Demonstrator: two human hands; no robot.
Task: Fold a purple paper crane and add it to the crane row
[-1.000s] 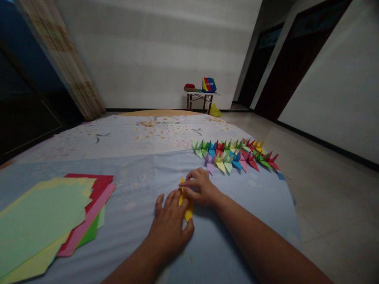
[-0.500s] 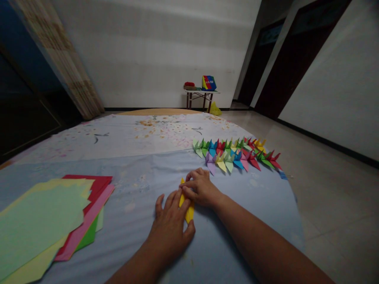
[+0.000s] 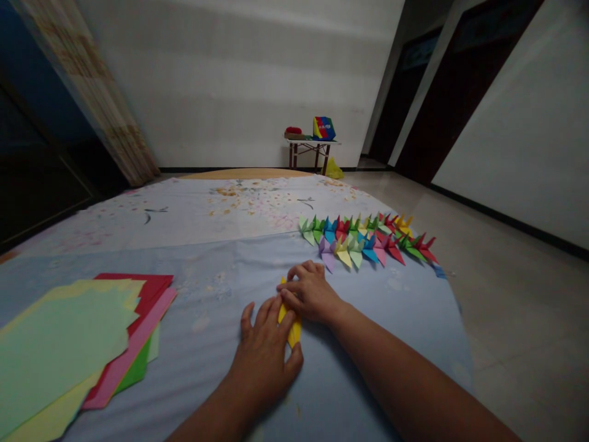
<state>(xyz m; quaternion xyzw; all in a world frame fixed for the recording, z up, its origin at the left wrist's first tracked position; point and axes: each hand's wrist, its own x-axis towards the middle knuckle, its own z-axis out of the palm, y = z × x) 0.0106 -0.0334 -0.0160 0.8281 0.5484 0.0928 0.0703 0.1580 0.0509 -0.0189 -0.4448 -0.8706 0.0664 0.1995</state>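
A narrow strip of folded yellow origami paper (image 3: 294,330) lies on the blue cloth, its pointed end away from me. My left hand (image 3: 264,347) rests over its left side, holding it down with the fingertips and with the thumb near its close end. From the right, my right hand (image 3: 309,291) presses on the upper part with thumb and index finger, the other fingers curled. The middle of the paper is partly hidden under my fingers. Beyond my right hand stand rows of folded paper cranes (image 3: 355,252) in many colours.
On the left lies a stack of coloured paper sheets (image 3: 69,337). A blue cloth (image 3: 207,344) and a flowered white cloth (image 3: 184,218) cover the round table. Against the wall, a small table (image 3: 313,142) bears a colourful box (image 3: 324,128); a yellow bag (image 3: 334,169) is beside it.
Very little differs. Both hands keep their places on the yellow paper; the view has shifted very slightly.
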